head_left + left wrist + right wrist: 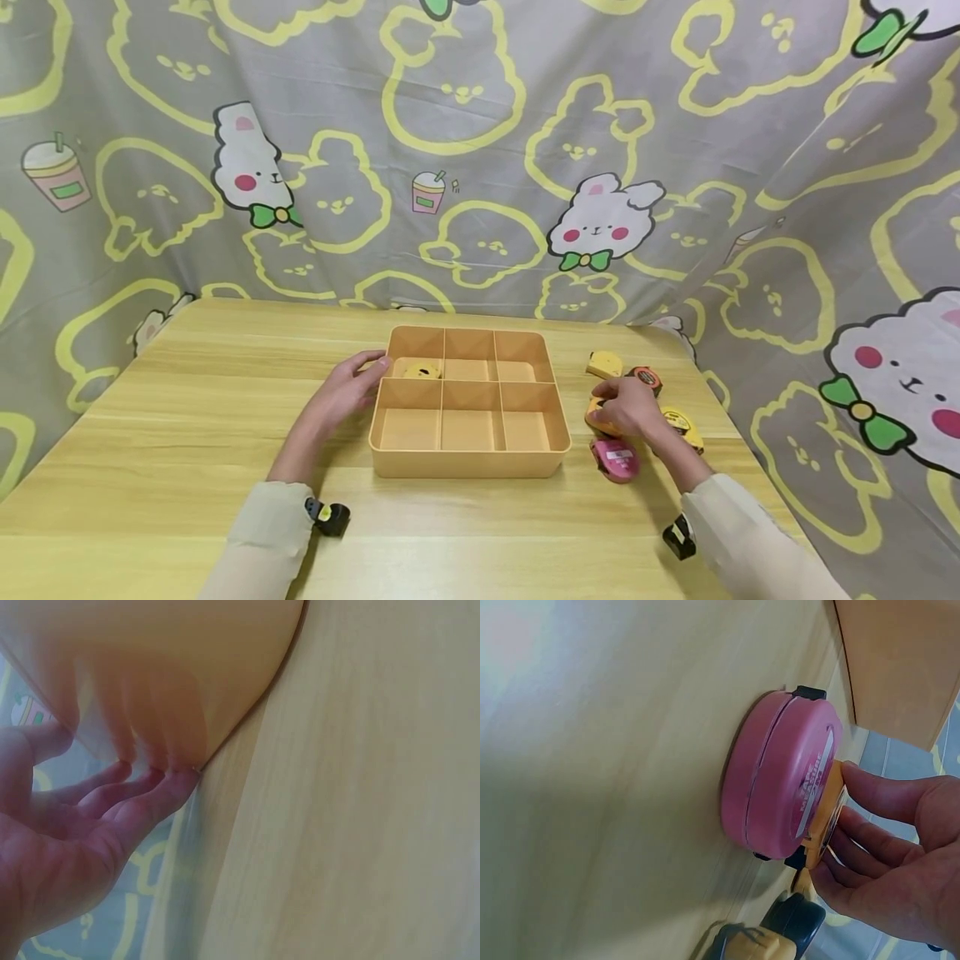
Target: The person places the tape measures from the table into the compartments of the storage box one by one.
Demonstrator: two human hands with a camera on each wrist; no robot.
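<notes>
A tan six-compartment box point(471, 464) stands mid-table, a yellow tape measure point(422, 372) in its back left compartment. My left hand point(351, 385) rests against the box's left wall, its fingertips on the outside and its thumb at the rim. To the right of the box, my right hand point(632, 407) pinches an orange tape measure point(827, 814) between thumb and fingers, partly hiding it. A pink tape measure point(617, 460) lies just in front of that hand. Around it are a pale yellow tape measure point(604, 364), a red-and-black tape measure point(647, 379) and a larger yellow tape measure point(682, 427).
The wooden table point(187, 433) extends to both sides of the box. A grey patterned cloth point(480, 167) hangs behind the table and along its right side. Small black devices point(330, 517) are strapped to both wrists.
</notes>
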